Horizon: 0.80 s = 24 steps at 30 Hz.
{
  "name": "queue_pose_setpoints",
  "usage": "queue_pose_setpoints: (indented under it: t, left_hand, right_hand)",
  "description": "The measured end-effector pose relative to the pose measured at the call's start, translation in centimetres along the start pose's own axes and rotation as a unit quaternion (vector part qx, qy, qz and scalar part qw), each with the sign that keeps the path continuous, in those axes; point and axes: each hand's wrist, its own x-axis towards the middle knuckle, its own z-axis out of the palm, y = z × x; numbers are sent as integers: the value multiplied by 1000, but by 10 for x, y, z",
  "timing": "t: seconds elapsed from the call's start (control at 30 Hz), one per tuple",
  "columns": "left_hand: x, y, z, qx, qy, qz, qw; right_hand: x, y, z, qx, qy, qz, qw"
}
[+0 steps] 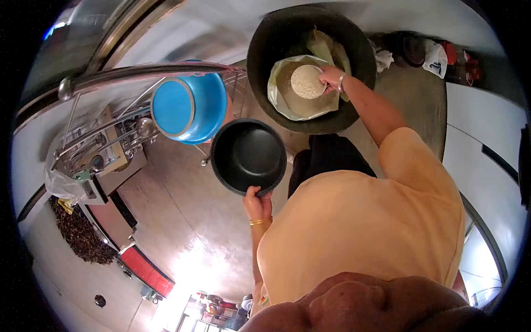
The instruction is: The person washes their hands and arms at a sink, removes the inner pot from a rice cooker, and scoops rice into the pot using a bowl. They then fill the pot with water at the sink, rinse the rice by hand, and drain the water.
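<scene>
Near frame centre, the left grip (258, 206) pinches the black pot (249, 156) at its rim, the best hold if probably stiff, light and smooth; upper centre, the right grip (333, 78) clasps a cup of pale grain (307, 82).

Bright light (193, 264) glares off the grey floor (166, 202), near a pale wall (69, 279) and red panel (145, 270).

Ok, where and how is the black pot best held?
Probably take the black pot by its rim, from the near side, lowest in the picture, where the left hand grips it. Its round, open mouth faces the camera and no handle shows, so pinching the edge, thumb over the rim and fingers outside, looks like the surest hold.
</scene>
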Motion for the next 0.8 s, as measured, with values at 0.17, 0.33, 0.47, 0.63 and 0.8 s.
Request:
queue_pose_setpoints:
  t: [0.17,0.33,0.47,0.63,0.8]
  left_hand:
    - [35,11,13,113,-42,-8,993]
    - [29,26,62,169,-6,16,986]
    - [46,14,76,195,-63,13,979]
    - [51,-2,84,203,-69,-41,976]
    - [18,10,99,178,-107,-13,978]
  right_hand:
    - [-52,-14,5,115,4,-78,990]
    - [-128,-46,33,168,-51,-177,968]
    - [-176,-65,64,144,-74,-248,955]
    - [-210,-62,105,-70,13,-423,903]
    - [-250,-66,132,-300,80,-545,779]
